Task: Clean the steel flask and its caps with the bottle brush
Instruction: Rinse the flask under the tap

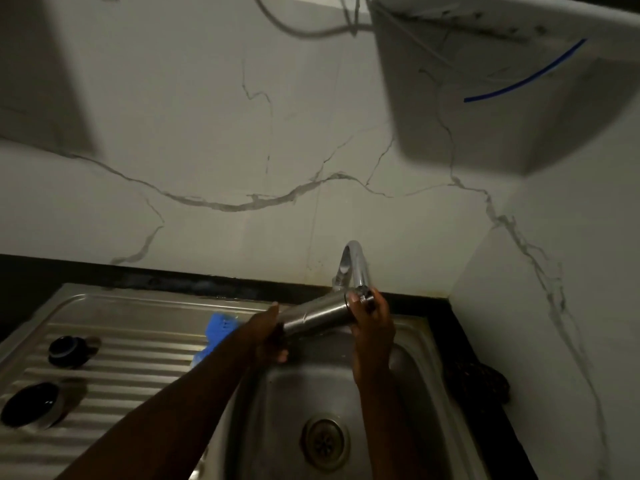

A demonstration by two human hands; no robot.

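Dim kitchen w/ a marble-veined wall (pixel 207 133) behind the steel sink (pixel 408 393), our landmark. We hold the steel flask (pixel 317 315) tilted over the sink basin, mouth end up near the tap (pixel 356 265). Left hand (pixel 272 336) wraps the flask's base; right hand (pixel 372 320) curls round its mouth end. On the drainboard left of the basin: blue bottle brush (pixel 218 329), partly hidden, & two dark caps (pixel 67 349) (pixel 29 403).

pretty dim overall, greyish cast, soft motion blur everywhere, wide-angle bending at the edges, heavy smeared shadows on the marble wall (pixel 214 140), small glints on the tap (pixel 356 265), ribbed drainboard (pixel 114 344) catching faint light, grainy detail
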